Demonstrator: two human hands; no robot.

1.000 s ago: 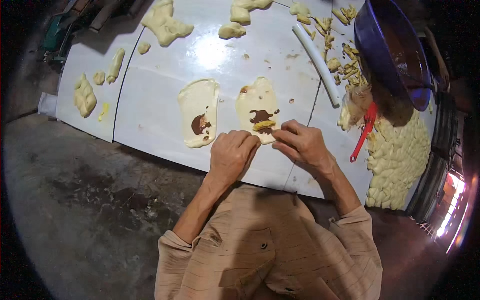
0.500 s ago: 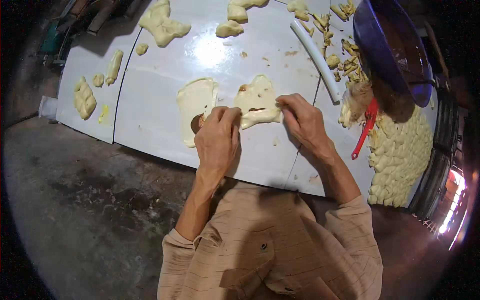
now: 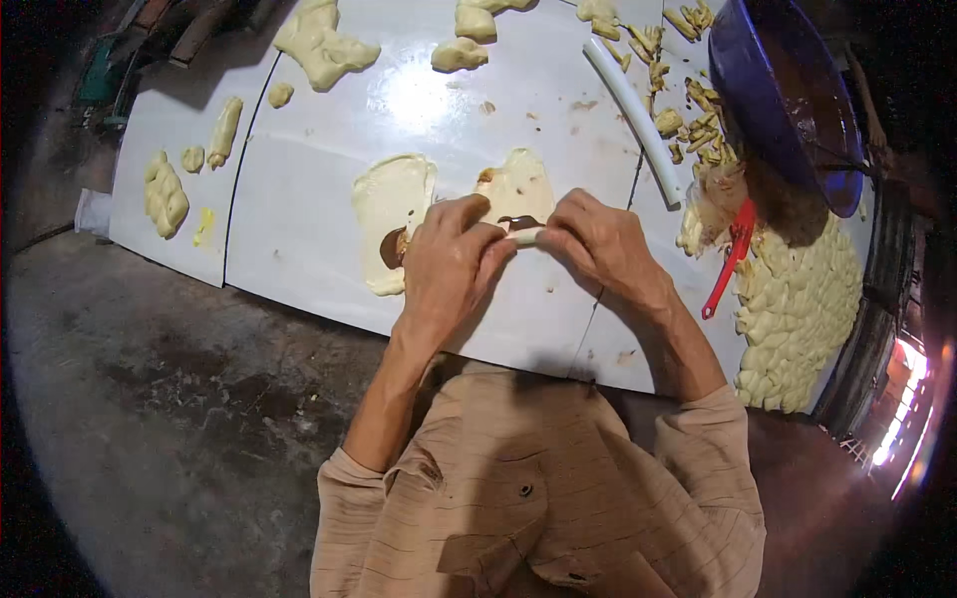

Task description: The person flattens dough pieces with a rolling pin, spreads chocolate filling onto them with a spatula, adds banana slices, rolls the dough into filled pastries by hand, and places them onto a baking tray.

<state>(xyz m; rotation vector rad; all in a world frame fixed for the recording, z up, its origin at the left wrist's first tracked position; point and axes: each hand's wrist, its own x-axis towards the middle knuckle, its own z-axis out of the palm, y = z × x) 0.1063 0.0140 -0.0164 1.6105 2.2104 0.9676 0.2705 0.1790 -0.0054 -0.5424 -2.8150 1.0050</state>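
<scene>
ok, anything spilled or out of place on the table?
Likely spills: yellow smear beside the twisted dough piece at far left, brown smudges left of the white rod, both on bare tabletop. Stray brown spot on the partly rolled dough sheet, apart from its dark filling.

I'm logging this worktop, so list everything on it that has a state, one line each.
Right dough sheet: near edge rolled up, dark filling partly exposed
Left dough sheet: unrolled, filling showing
Left hand: curled on that rolled edge
Right hand: curled on it too
White rod: lying down
Red utensil: lying down
Purple basin: uncovered
Yellow strips: cut, scattered
Small dough pieces: massed together
</scene>
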